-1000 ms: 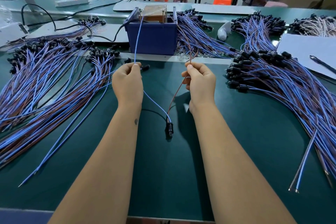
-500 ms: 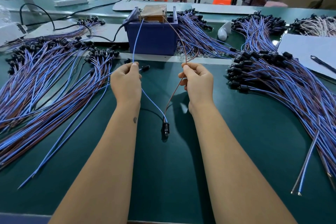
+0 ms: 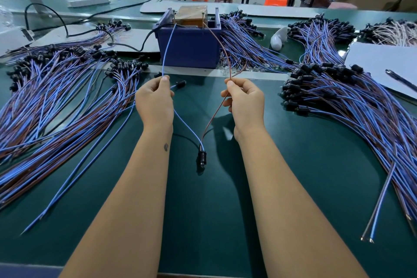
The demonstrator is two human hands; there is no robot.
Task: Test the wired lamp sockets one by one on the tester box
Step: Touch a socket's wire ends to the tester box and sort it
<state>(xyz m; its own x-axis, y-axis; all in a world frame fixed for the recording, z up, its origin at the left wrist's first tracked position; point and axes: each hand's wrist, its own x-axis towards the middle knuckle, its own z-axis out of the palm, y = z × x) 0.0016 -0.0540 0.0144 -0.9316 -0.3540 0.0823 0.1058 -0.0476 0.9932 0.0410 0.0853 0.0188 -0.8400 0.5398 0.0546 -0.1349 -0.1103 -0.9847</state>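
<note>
A blue tester box (image 3: 189, 48) with a wooden block on top (image 3: 191, 15) stands at the middle back of the green mat. My left hand (image 3: 155, 100) pinches a blue wire (image 3: 166, 52) whose end reaches up to the block's left side. My right hand (image 3: 244, 101) pinches the brown wire (image 3: 222, 48), whose end touches the block's right side. Both wires run down to one black lamp socket (image 3: 202, 158) that hangs between my forearms, just above the mat.
Large bundles of wired sockets lie on the left (image 3: 56, 97) and on the right (image 3: 352, 106), with more behind the box (image 3: 243, 40). White sheets with a pen (image 3: 399, 79) lie at the far right. A power strip (image 3: 89, 2) and black cables are at the back left.
The brown wire's end has swung up from beside the box onto the right side of the block. My right hand moved slightly outward. The blue wire stays on the left side.
</note>
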